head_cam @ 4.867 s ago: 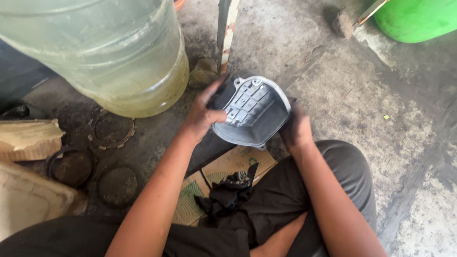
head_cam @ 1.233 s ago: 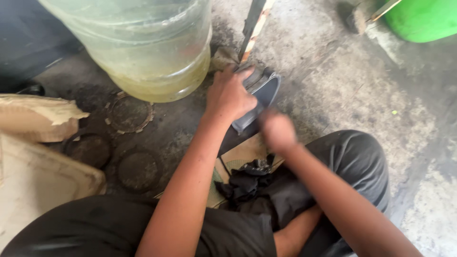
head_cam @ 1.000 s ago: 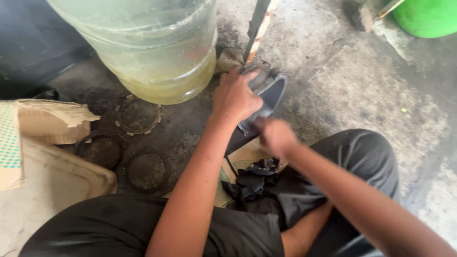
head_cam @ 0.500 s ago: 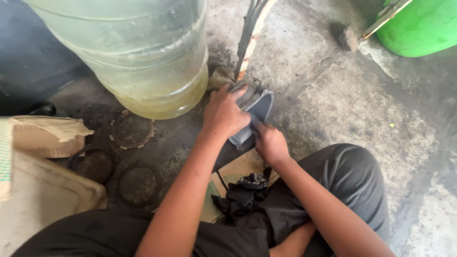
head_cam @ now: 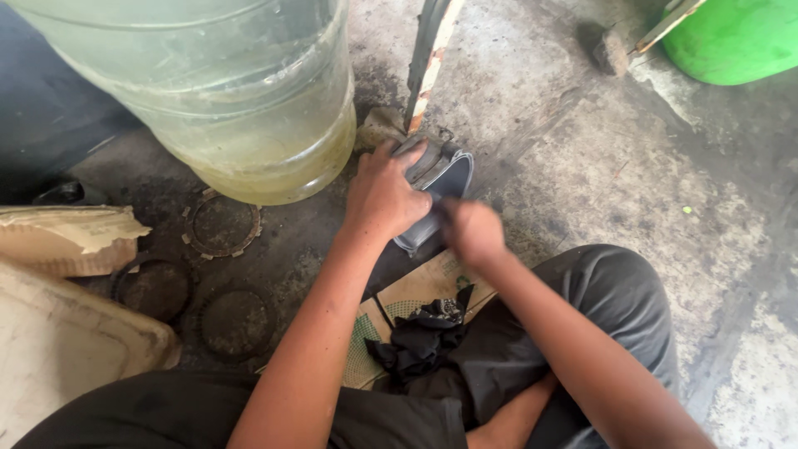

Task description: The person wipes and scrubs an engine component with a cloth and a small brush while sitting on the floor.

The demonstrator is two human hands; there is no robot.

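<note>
down on the floor [head_cam: 582, 158], the left hand [head_cam: 384, 195] is gripping a grey cover [head_cam: 439, 179] beside the jug [head_cam: 233, 91]; the right hand [head_cam: 470, 231], blurred, is curling against it above a printed brown-and-green carton [head_cam: 407, 293].

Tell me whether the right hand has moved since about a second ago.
Yes. The right hand has come in closer to the grey cover, beside the left hand.

A housing part [head_cam: 440, 187] sits on the floor [head_cam: 598, 166] between both hands, just right of a large water jug [head_cam: 224, 91]. Ring discs [head_cam: 220, 224] lie left of it; a rag [head_cam: 416, 345] on cardboard [head_cam: 416, 287] lies nearer the person, and a bucket [head_cam: 731, 37] stands far right.
</note>
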